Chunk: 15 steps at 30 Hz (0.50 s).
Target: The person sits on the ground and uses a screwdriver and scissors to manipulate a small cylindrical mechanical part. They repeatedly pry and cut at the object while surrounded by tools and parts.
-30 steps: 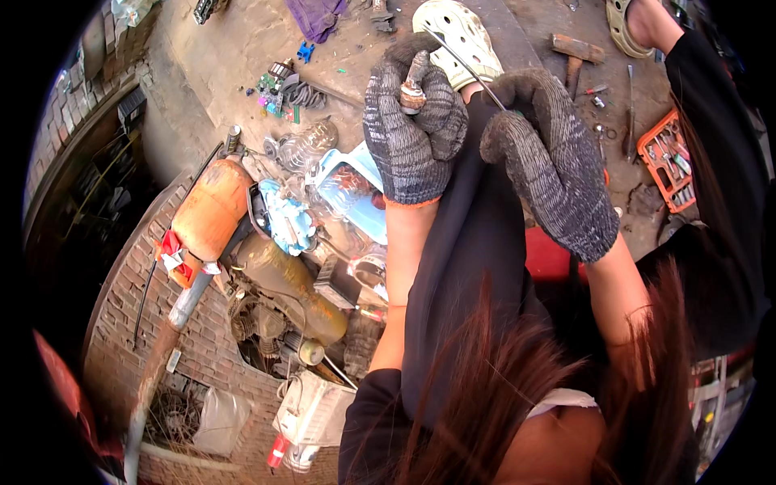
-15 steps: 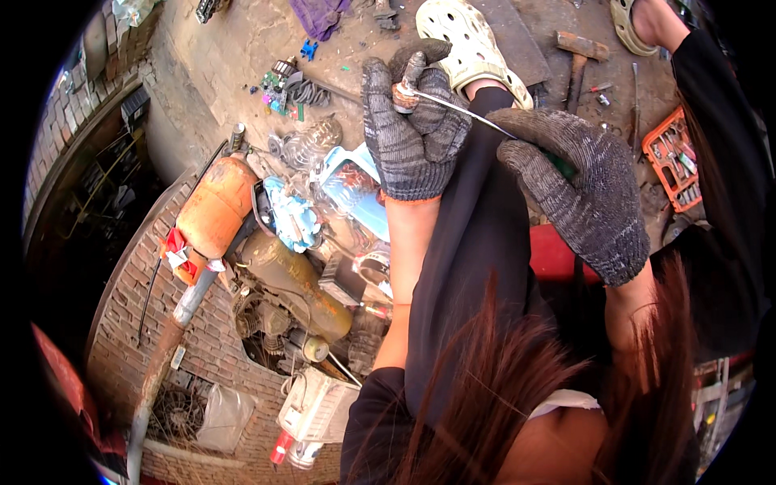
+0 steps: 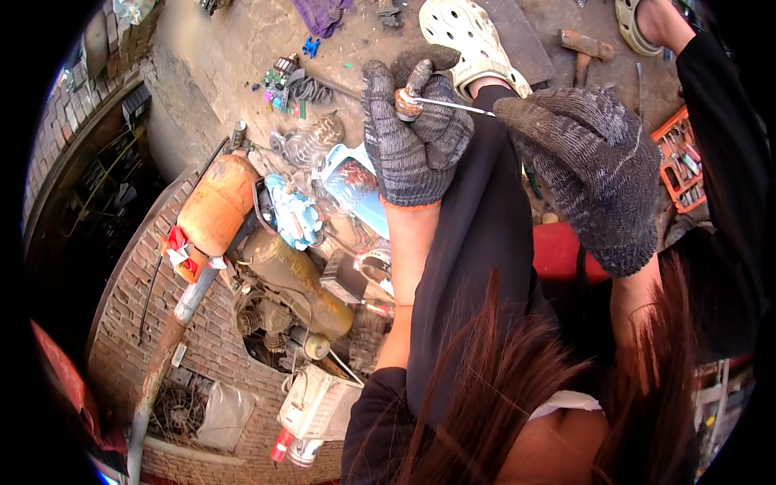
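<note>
My left hand (image 3: 416, 153), in a dirty grey knitted glove with an orange cuff, is closed around a small rusty metal part with a rounded knob and a stubby stem (image 3: 412, 95). My right hand (image 3: 594, 170), gloved the same way, pinches a thin straight metal rod (image 3: 457, 105) between thumb and fingers. The rod's far end meets the rusty part near its knob. Any handle on the rod is hidden by the right glove. Both hands are above my knee in black trousers (image 3: 477, 218).
A hammer (image 3: 584, 52) and an orange tool case (image 3: 681, 158) lie on the right. To the left are a blue plastic container (image 3: 368, 206), an orange tank (image 3: 217, 202), a rusty cylinder (image 3: 299, 279) and a metal coil spring (image 3: 315, 141). A red surface (image 3: 562, 252) shows beside my leg.
My right hand has moved up and turned, its fingers more curled together. The rod now lies flatter, and less of it shows. My left hand holds the rusty part slightly lower.
</note>
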Each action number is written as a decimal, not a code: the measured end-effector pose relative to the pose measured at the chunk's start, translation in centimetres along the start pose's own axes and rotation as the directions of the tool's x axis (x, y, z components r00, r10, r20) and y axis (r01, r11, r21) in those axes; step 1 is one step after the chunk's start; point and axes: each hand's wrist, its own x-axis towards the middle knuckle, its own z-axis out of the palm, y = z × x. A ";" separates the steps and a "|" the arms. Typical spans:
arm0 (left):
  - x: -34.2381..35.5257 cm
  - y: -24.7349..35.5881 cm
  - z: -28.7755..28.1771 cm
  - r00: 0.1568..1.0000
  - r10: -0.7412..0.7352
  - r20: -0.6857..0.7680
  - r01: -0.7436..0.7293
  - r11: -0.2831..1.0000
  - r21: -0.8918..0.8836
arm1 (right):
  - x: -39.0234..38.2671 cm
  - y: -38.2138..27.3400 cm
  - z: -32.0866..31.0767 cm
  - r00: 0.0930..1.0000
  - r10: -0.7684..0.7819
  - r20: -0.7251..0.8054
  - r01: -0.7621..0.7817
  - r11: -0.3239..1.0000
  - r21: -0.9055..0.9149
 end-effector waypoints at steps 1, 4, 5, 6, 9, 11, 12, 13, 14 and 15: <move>0.6 -0.3 -0.4 0.997 -0.037 0.065 0.042 0.997 -0.066 | 0.1 0.2 -0.3 0.999 -0.018 0.031 0.020 0.998 -0.058; 0.9 -0.5 -0.9 0.980 -0.027 0.199 0.036 0.998 -0.042 | 0.5 0.6 -0.9 0.993 -0.069 0.095 0.084 0.982 -0.167; 0.8 -0.2 -0.8 0.973 -0.003 0.229 0.002 1.000 0.003 | 0.6 0.7 -1.0 0.992 -0.078 0.099 0.094 0.981 -0.169; 0.9 -0.8 -0.8 0.968 0.200 0.154 -0.230 0.950 0.212 | 0.7 0.6 -1.0 0.991 -0.086 0.098 0.101 0.981 -0.163; 0.3 -1.5 -0.1 0.895 0.419 0.151 -0.441 0.781 0.442 | 1.2 0.5 -0.8 0.989 -0.112 0.097 0.124 0.983 -0.136; -0.6 -0.9 0.7 0.933 0.310 0.182 -0.355 0.876 0.328 | 1.3 0.7 -0.6 0.989 -0.106 0.106 0.118 0.986 -0.115; -0.8 -0.5 1.0 0.958 0.197 0.210 -0.239 0.950 0.200 | 1.3 0.9 -0.5 0.989 -0.098 0.108 0.109 0.989 -0.103; -1.0 0.2 1.5 0.955 0.203 0.217 -0.237 0.961 0.141 | 1.4 0.7 -0.4 0.989 -0.100 0.109 0.108 0.991 -0.075; -1.1 0.6 1.5 0.956 0.202 0.213 -0.229 0.967 0.109 | 1.5 0.6 -0.5 0.989 -0.100 0.112 0.107 0.993 -0.052; -0.9 0.8 1.4 0.956 0.210 0.204 -0.232 0.969 0.089 | 1.5 0.5 -0.6 0.989 -0.098 0.111 0.102 0.994 -0.030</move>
